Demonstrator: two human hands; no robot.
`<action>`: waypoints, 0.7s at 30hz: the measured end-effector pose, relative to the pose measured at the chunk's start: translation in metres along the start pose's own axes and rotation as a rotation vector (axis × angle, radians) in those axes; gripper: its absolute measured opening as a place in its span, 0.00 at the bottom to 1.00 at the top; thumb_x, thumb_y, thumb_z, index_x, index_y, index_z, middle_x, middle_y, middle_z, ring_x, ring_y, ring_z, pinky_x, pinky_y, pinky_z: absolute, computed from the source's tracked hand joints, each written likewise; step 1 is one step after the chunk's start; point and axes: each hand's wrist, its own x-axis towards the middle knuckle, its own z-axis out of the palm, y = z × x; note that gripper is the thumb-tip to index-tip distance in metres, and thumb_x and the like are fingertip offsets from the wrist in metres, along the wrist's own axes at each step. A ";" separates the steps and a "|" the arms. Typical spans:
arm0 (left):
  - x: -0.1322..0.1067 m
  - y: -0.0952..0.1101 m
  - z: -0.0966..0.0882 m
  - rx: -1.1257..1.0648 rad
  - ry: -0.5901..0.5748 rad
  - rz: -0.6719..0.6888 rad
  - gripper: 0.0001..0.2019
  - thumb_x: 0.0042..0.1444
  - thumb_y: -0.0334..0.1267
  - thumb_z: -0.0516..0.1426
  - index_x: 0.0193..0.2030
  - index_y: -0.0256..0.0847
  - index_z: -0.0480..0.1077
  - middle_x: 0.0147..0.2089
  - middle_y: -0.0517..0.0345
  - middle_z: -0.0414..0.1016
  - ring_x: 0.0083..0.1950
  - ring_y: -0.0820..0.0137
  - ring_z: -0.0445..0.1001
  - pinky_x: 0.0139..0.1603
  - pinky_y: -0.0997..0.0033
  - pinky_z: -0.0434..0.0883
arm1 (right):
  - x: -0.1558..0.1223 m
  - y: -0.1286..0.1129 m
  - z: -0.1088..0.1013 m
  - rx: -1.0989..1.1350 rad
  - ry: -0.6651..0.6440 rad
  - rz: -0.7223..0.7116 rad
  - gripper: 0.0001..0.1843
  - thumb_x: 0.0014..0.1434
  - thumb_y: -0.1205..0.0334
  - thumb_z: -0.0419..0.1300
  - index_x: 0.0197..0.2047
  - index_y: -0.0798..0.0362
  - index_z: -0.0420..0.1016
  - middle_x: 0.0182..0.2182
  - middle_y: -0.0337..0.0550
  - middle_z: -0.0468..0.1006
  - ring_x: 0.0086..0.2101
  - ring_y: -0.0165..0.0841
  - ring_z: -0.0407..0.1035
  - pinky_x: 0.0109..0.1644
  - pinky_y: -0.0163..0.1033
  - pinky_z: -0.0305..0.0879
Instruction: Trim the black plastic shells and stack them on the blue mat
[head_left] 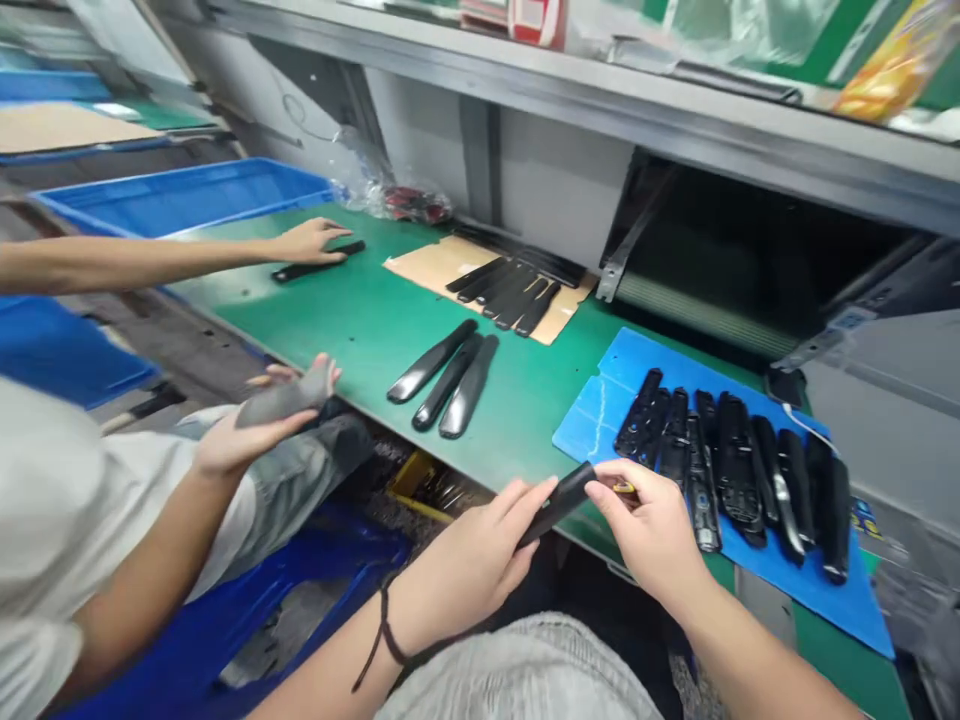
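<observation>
Pinching a slim black plastic shell [559,505] at both ends, the person's left hand [465,560] and right hand [645,530] hold it just off the near edge of the green tabletop [337,340]; each grip is firmly closed, seemingly to keep the shell steady and its length exposed. Beyond it, dark moulded parts [731,470] lie side by side on a blue mat [600,420], apparently spaced to keep them separate. Three glossy black pieces [446,380] sit together nearby, and black strips [510,295] fan across cardboard [420,265]. At the left, a co-worker's hand [262,440] cradles a grey piece [285,400], while another hand [307,240] rests on a black piece [319,262].
</observation>
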 end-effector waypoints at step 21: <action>0.148 -0.129 -0.048 0.884 0.244 -0.400 0.24 0.66 0.37 0.59 0.65 0.28 0.69 0.51 0.34 0.71 0.50 0.47 0.71 0.46 0.54 0.70 | 0.267 0.161 -0.219 -1.091 0.255 0.591 0.19 0.67 0.62 0.58 0.54 0.64 0.82 0.45 0.77 0.80 0.42 0.49 0.78 0.37 0.50 0.56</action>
